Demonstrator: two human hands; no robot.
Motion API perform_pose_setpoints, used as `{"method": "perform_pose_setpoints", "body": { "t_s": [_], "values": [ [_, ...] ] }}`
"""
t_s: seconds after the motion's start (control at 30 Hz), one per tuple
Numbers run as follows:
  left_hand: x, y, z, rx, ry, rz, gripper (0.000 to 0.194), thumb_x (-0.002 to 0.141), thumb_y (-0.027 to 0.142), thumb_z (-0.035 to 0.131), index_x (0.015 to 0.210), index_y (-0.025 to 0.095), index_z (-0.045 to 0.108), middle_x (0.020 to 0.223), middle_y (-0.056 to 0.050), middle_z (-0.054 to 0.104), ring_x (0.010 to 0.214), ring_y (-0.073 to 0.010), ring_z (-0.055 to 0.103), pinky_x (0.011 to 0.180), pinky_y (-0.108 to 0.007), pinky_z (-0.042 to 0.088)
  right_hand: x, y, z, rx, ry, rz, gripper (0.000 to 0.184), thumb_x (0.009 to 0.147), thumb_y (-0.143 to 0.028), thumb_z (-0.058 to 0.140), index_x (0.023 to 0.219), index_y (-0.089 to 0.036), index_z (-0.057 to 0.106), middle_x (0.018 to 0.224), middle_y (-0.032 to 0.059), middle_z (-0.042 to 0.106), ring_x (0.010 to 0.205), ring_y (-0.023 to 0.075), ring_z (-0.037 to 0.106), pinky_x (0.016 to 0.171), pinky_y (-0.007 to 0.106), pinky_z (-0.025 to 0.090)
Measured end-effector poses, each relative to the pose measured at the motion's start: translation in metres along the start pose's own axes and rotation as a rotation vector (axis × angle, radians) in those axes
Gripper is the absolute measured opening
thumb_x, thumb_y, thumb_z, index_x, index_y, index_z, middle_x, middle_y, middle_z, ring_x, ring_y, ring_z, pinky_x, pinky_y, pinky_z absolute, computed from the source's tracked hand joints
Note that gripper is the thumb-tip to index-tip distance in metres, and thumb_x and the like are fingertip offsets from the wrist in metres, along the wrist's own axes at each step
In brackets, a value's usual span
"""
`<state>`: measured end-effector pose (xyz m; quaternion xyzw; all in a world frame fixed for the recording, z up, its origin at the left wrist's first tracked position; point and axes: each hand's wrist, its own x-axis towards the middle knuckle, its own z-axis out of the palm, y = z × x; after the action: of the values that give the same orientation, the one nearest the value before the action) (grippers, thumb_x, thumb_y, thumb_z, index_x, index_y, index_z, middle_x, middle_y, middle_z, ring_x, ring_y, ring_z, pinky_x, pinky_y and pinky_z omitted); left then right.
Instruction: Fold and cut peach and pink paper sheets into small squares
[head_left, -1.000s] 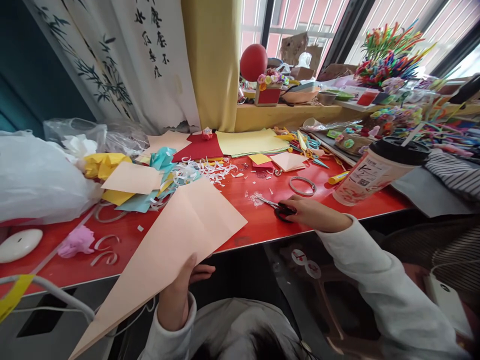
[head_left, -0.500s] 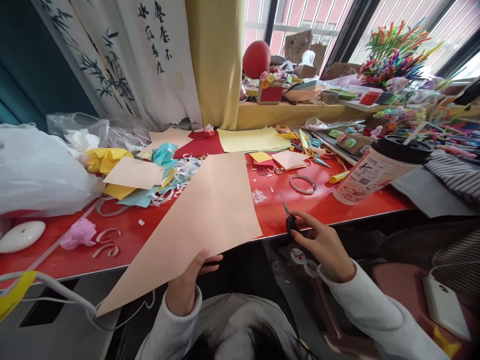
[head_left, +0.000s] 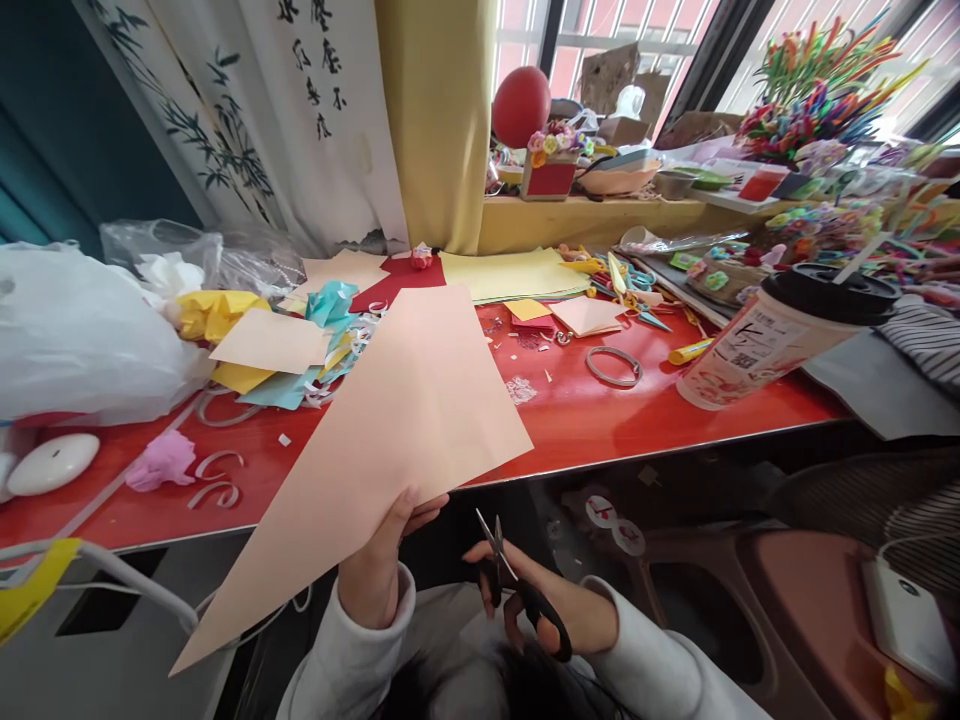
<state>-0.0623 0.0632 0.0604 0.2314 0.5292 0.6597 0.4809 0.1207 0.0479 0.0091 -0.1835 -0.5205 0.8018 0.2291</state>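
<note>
With left grip (head_left: 381, 562) clamped on large peach paper (head_left: 412, 420) — thumb on top — holds it slantwise over the near edge of the red bench (head_left: 600, 430). With right grip (head_left: 566, 598) wrapped round black-handled scissors (head_left: 517, 586), holds them slightly parted, short of that bench edge — has grey ring (head_left: 612, 383) and lidded cup (head_left: 739, 350) ahead, on the bench's right half.

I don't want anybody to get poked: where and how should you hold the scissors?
Best by the black handles, I'd say, coming from the person's side, as the right hand has them. The metal blades are spread in a V, with their points facing away from the body, so this grip should keep fingers behind the sharp part.
</note>
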Motion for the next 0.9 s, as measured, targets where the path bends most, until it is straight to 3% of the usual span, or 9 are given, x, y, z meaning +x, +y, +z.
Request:
{"method": "perform_pose_setpoints", "body": {
  "t_s": [0.1,0.2,0.3,0.9],
  "values": [
    [-0.001,0.000,0.005,-0.007,0.005,0.028,0.025,0.062,0.021,0.073,0.083,0.010,0.065,0.071,-0.004,0.072,0.061,-0.0201,0.069,0.058,-0.028,0.060,0.004,-0.008,-0.002,-0.137,0.143,-0.026,0.086,0.054,-0.069,0.065,0.119,-0.016,0.046,0.084,0.0022,0.049,0.068,0.0101,0.045,0.053,0.020,0.035],
    [-0.004,-0.003,0.009,0.011,-0.003,0.036,0.018,0.063,0.023,0.072,0.075,0.011,0.066,0.066,-0.004,0.072,0.060,-0.0207,0.069,0.058,-0.029,0.060,0.009,-0.017,0.001,-0.137,0.320,-0.056,0.078,0.048,-0.065,0.072,0.104,-0.013,0.057,0.067,-0.0017,0.050,0.059,0.0092,0.043,0.053,0.022,0.032],
    [-0.010,-0.007,0.011,0.035,-0.002,0.042,0.014,0.065,0.025,0.070,0.072,0.013,0.067,0.065,-0.003,0.072,0.060,-0.0209,0.069,0.058,-0.030,0.060,0.014,-0.023,0.006,-0.108,0.412,-0.089,0.071,0.046,-0.062,0.075,0.096,-0.013,0.061,0.062,-0.0022,0.050,0.054,0.0097,0.043,0.050,0.023,0.032],
    [-0.016,-0.017,0.007,0.077,-0.037,0.073,0.009,0.067,0.026,0.071,0.074,0.020,0.070,0.072,-0.001,0.073,0.063,-0.0179,0.069,0.060,-0.028,0.060,0.015,-0.028,0.012,-0.155,0.477,-0.157,0.064,0.052,-0.064,0.071,0.089,-0.011,0.064,0.055,-0.0018,0.049,0.049,0.0089,0.040,0.048,0.023,0.030]
  ]
}}
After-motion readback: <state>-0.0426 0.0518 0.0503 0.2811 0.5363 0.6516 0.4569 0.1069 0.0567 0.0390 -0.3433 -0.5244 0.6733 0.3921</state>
